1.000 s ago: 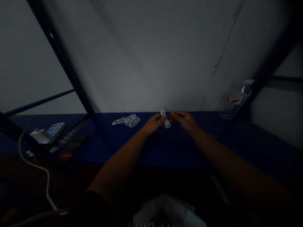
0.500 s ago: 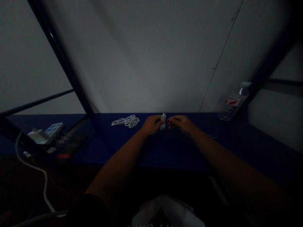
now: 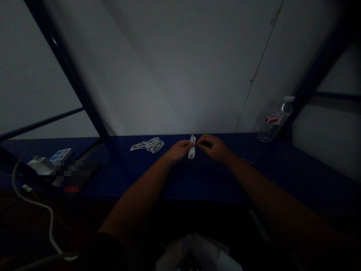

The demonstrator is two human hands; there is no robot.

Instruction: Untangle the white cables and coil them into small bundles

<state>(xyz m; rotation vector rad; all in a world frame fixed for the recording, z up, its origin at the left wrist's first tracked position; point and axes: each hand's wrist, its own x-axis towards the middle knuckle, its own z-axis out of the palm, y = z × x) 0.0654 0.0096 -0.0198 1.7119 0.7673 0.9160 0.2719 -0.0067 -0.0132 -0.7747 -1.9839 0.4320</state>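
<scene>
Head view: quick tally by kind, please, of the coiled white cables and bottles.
Coiled white cables: 2, one held, one lying on the blue bench
Plastic water bottles: 1
Total: 3

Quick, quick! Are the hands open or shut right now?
Left hand: closed, holding the coiled white cable.
Right hand: curled right by the cable; can't tell if it's gripping.

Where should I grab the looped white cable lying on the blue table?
Grip the white cable's bunched loops from above, likely best: they lie flat on the blue table, and are the bulkiest part, nearest your left hand.
</scene>
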